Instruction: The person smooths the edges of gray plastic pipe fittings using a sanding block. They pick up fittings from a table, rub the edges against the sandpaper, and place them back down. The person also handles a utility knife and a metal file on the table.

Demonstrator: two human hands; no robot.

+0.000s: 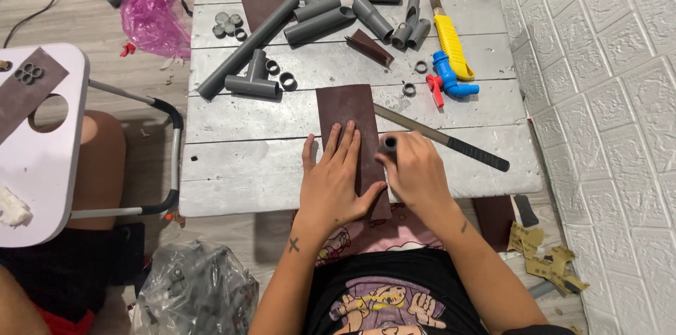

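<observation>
A brown sheet of sandpaper (345,106) lies lengthwise on the grey plank table (239,166). My left hand (336,176) presses flat on its near half, fingers spread. My right hand (414,169) grips a short grey pipe piece (389,143), held upright with its end on the sandpaper's right edge. A long flat file with a black handle (451,142) lies just beyond my right hand.
Grey pipes, elbows and tee fittings (320,14) crowd the table's far half, with small rings (229,23), a yellow-handled saw (451,42) and a blue valve (451,78). A white chair (42,159) and another person's leg (98,166) are at left. A plastic bag (197,293) lies below.
</observation>
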